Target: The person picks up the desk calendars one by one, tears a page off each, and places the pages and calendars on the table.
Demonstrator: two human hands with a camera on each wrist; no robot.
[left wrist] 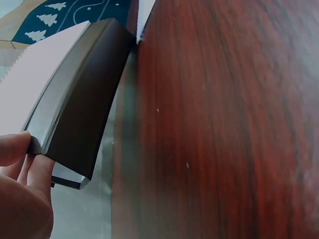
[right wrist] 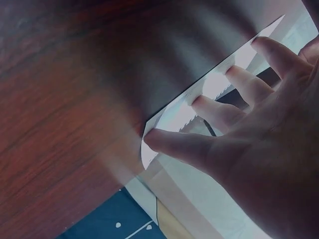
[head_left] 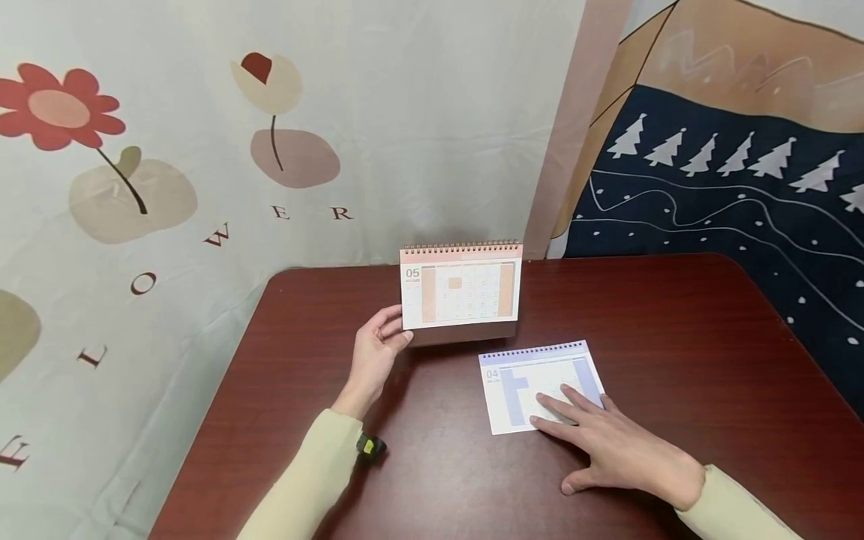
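A spiral-bound desk calendar [head_left: 466, 292] stands upright at the back of the table, its orange-toned page marked 05 facing me. My left hand [head_left: 374, 352] pinches its lower left corner; in the left wrist view, thumb and fingers grip the side edge of the pages and dark stand [left wrist: 92, 94]. Nearer and to the right lies a loose blue-toned calendar page [head_left: 502, 411] marked 04, with punched holes along its top. Across its right part, my right hand [head_left: 610, 446] is spread, with nearly straight fingertips touching the paper. That hand hides the page's lower right portion.
The dark red wooden table [head_left: 304, 307] has rounded far corners. A printed cloth with flowers and letters [head_left: 405, 112] hangs directly behind it, and a dark blue cloth with white trees [head_left: 729, 187] hangs at the right. A black strap device [head_left: 371, 447] sits at the left sleeve.
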